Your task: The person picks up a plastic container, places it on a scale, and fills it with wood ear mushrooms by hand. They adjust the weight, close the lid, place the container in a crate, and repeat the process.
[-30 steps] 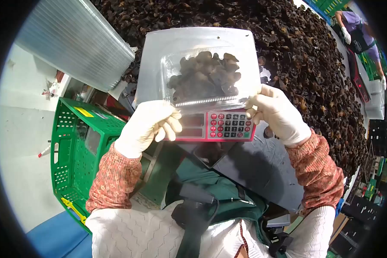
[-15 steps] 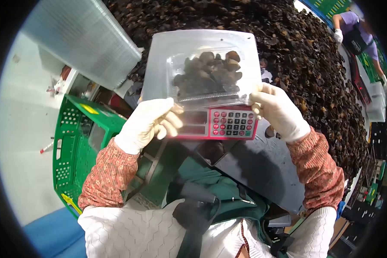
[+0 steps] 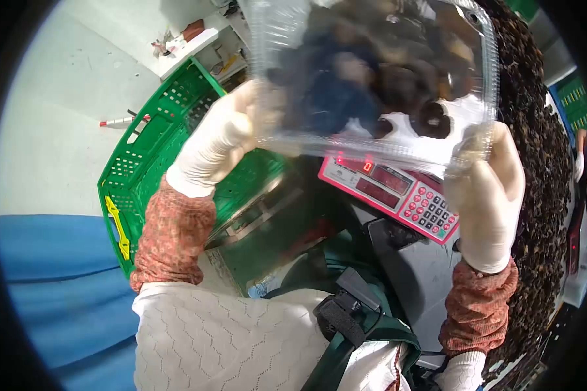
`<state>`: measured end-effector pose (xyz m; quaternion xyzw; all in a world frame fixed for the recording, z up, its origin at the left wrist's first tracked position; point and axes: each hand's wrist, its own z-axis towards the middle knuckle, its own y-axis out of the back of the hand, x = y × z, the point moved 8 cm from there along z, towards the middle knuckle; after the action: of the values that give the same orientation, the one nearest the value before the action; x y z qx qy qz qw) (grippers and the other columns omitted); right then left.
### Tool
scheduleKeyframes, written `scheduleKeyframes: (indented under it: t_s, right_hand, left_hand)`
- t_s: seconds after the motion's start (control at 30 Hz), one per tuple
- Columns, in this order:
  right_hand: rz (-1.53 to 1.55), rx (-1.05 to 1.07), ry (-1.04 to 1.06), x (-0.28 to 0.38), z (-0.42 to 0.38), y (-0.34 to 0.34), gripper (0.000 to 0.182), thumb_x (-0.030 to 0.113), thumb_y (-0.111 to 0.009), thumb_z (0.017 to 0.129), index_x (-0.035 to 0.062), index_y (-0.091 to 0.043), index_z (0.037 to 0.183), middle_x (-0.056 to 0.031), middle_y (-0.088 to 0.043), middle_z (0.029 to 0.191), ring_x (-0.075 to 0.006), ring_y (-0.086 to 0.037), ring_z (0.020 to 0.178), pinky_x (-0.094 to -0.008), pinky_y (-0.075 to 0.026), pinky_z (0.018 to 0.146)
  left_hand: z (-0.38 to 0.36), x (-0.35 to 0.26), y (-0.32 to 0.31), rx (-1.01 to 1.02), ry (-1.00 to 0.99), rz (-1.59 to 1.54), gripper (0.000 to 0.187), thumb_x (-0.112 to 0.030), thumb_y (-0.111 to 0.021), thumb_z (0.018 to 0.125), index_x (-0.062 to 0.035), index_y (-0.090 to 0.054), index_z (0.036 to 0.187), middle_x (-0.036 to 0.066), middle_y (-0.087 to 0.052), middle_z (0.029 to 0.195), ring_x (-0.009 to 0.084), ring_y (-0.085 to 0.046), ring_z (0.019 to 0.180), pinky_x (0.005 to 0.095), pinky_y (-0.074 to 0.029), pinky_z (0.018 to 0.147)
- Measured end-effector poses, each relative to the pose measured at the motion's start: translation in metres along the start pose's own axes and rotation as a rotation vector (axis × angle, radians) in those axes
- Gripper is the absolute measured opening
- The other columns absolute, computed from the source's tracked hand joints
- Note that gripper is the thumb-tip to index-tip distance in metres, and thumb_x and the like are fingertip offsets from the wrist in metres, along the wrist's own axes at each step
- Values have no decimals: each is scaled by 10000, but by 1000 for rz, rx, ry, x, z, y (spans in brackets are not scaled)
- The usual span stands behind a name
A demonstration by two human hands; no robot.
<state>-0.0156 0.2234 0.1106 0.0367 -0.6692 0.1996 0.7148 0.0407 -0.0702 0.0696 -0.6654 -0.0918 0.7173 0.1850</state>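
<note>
Left hand (image 3: 218, 144) and right hand (image 3: 489, 199) clamped on opposite sides of a clear, filled container (image 3: 372, 148), upper centre; scale (image 3: 392, 195) below shows a red 0.

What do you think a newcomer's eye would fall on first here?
Probably the clear plastic box of dark pieces, large at the top of the view, held between the gloved left hand and right hand. Just below it in the picture, the pinkish-red scale shows a lit red 0. The bright green crate at left and the dark heap along the right also stand out.
</note>
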Motion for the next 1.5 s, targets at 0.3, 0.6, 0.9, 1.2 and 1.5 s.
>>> scheduleKeyframes:
  t_s: [0.3, 0.6, 0.9, 1.2, 1.5]
  right_hand:
    - [-140, 131, -151, -61, -1, -7, 391, 44, -435, 1052, -74, -461, 1425, -223, -650, 1297, -188, -664, 948, -348, -532, 934]
    - [-86, -202, -327, -105, -57, 107, 355, 175, -502, 1088, -60, -540, 1350, -95, -693, 1107, -115, -574, 870, -271, -482, 809]
    - [13, -329, -255, -113, -88, 137, 358, 177, -528, 1083, -53, -563, 1355, -83, -696, 1101, -115, -582, 883, -269, -481, 793]
    - [-114, -333, -253, -107, -104, 144, 401, 237, -506, 1085, -53, -546, 1359, -79, -686, 1105, -112, -577, 885, -264, -470, 811]
    - [-159, -368, -290, -107, -112, 129, 359, 210, -513, 1083, -63, -567, 1309, -92, -692, 1069, -120, -579, 843, -265, -475, 797]
  left_hand:
    - [-82, -36, 156, -554, 21, -206, 319, -268, -615, 1049, -69, -658, 1296, 116, -726, 1246, 265, -705, 1129, 493, -614, 900]
    - [-192, 116, 252, -735, 775, -247, 766, -485, -632, 1009, -15, -370, 1555, 204, -480, 1540, 344, -471, 1385, 513, -376, 1161]
    - [-198, 160, 262, -486, 1212, 124, 759, -657, -526, 1011, -63, -533, 1482, 123, -594, 1457, 223, -560, 1283, 376, -427, 1108]
    - [-170, 87, 375, -1042, 404, 1333, 678, -383, -801, 861, 23, -600, 1366, 259, -629, 1368, 343, -632, 1263, 389, -495, 1074]
    - [19, 160, 337, 234, 213, 1768, 258, -307, -593, 959, -104, -750, 987, 201, -725, 922, 444, -691, 864, 495, -554, 793]
